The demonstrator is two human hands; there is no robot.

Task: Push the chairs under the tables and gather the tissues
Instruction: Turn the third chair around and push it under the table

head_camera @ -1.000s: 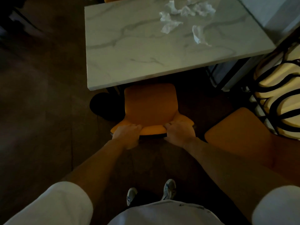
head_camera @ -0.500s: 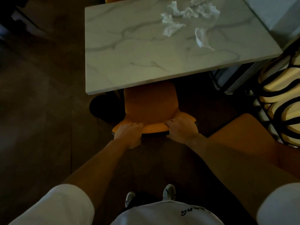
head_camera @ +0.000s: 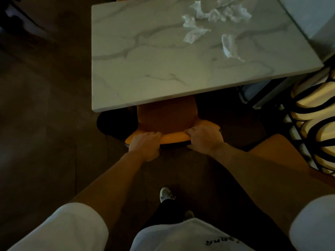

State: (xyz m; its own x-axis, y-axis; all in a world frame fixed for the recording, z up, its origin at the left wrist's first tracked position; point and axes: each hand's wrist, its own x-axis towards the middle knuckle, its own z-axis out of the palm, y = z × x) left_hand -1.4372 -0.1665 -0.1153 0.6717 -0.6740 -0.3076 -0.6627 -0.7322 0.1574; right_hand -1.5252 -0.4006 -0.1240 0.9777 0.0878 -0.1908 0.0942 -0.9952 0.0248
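Note:
An orange chair (head_camera: 167,118) stands at the near edge of a white marble table (head_camera: 145,69), its seat partly hidden under the tabletop. My left hand (head_camera: 145,144) grips the top of the chair's backrest at its left end. My right hand (head_camera: 204,139) grips the same rim at its right end. Several crumpled white tissues (head_camera: 213,20) lie scattered on the far right part of the tabletop, one (head_camera: 229,45) a little apart from the rest.
A second orange chair (head_camera: 279,156) stands at my right, away from the table. Behind it is a black-and-cream striped object (head_camera: 315,124). A round dark table base (head_camera: 116,124) sits on the dark floor left of the chair I hold.
The chair has slid forward under the table with both hands on its backrest; less of the seat shows now. I have stepped closer to the table.

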